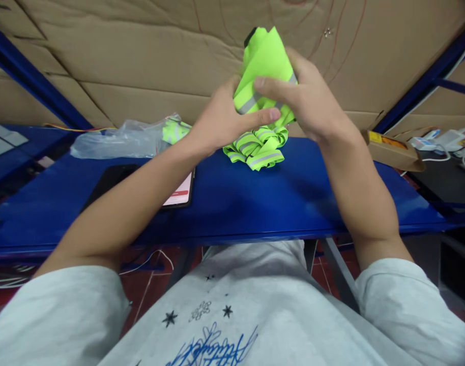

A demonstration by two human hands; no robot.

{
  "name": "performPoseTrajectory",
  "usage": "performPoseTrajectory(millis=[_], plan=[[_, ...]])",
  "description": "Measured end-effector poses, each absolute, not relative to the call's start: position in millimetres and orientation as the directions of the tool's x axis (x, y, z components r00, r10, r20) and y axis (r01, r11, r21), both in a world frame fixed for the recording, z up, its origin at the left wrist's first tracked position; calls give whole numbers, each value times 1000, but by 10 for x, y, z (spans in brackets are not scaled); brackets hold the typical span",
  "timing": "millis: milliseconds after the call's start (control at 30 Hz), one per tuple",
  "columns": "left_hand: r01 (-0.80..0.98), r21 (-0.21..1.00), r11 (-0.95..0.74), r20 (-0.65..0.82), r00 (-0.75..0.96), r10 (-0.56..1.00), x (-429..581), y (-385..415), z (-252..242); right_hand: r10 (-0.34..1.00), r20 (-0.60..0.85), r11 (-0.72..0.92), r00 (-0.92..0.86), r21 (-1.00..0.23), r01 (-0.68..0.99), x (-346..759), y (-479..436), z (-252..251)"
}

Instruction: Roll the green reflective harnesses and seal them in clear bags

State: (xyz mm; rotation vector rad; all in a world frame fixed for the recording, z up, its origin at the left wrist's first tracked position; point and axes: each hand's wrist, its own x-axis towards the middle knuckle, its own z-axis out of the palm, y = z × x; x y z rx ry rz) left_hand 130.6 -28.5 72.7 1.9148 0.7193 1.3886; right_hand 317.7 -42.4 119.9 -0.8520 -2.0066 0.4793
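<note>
Both my hands hold a folded neon-green hi-vis vest [268, 58] with silver reflective strips, raised above the far part of the blue table. My left hand [227, 117] grips its lower left side, the thumb lying across the front. On the right side, my right hand [312, 94] is closed round it, thumb pressed on the front and fingers hidden behind. A black patch shows at the vest's upper left corner. Just below the hands, crumpled neon-green reflective straps [261, 152] rest on the table; whether they join the held vest is hidden.
On the blue table [232, 203], a clear plastic bag [118, 140] with neon-green material beside it lies at left. A phone [179, 195] with a lit screen is partly under my left forearm. An open cardboard box [395, 152] stands at right. A cardboard wall [148, 61] rises behind.
</note>
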Motion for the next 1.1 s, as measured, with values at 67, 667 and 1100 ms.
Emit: performPoseTrajectory(millis=[67, 667, 1100], plan=[[-62, 854, -517, 514, 265, 816, 1333, -288, 716, 727, 530, 658, -436, -719, 224, 3208, -367, 1190], [-514, 853, -86, 382, 505, 774, 1399, -380, 845, 565, 772, 781, -292, -386, 490, 3139, -336, 1050], [158, 925, -347, 137, 711, 690, 1236, 382, 231, 932, 323, 360, -167, -880, 308, 3470, -263, 106]])
